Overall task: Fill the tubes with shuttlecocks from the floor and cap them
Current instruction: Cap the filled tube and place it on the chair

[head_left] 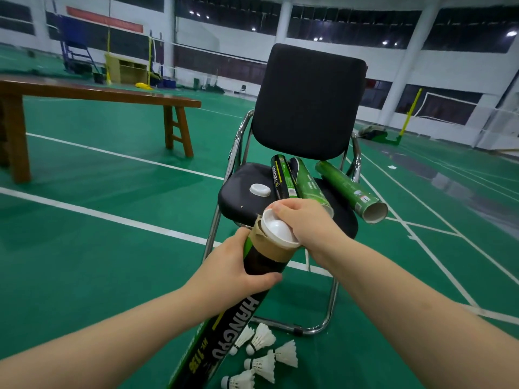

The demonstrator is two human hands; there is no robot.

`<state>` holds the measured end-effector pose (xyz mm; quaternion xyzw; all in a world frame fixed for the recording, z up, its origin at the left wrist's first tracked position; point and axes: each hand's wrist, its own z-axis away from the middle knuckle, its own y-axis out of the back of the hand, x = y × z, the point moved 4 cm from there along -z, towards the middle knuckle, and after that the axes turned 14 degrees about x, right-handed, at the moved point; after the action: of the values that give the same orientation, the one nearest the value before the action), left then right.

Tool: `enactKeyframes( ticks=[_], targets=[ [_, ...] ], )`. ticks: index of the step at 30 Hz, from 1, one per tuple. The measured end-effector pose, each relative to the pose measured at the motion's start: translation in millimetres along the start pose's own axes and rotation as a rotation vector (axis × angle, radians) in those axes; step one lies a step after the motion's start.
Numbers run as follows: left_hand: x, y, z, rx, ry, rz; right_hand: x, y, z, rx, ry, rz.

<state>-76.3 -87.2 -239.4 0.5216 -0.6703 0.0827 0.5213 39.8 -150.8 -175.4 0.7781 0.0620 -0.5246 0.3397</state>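
A chair (306, 108) stands in the middle, and on its seat lie three tubes (303, 182) side by side, with a loose cap (260, 189) to their left. Before the chair, a held tube (254, 279) leans with a cap (278, 230) on its top end. Shuttlecocks (261, 357) lie on the floor (98, 248) below it. A bench (92, 92) stands behind, at the left.

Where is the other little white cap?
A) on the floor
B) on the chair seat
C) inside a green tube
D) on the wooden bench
B: the spare white cap lies on the black chair seat, left of the tubes resting there.
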Motion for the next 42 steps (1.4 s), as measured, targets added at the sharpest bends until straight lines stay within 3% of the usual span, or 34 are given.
enactKeyframes(
  ticks=[10, 21, 30, 34, 42],
  targets=[
    [-26.6, -14.3, 13.9, -0.03, 0.063, 0.056, 17.2, -17.4, 11.0, -0.024, 0.043, 0.035],
    [-95.4, -24.6, 44.9, -0.092, 0.233, 0.039, 83.5, -87.0, 33.6, -0.022, -0.393, -0.178],
    [-124.6, -19.8, 56.5, -0.13, 0.382, 0.1, 96.7, -119.7, 48.2, 0.1, -0.449, -0.296],
    [-117.5, -14.2, 50.0, -0.178, 0.467, 0.336, 98.0, -125.9, 51.7, 0.138, -0.456, -0.371],
    [-103.8, -6.1, 31.4, 0.06, 0.651, 0.585, 94.4, -137.7, 50.1, 0.116, -0.537, -0.449]
  ],
)
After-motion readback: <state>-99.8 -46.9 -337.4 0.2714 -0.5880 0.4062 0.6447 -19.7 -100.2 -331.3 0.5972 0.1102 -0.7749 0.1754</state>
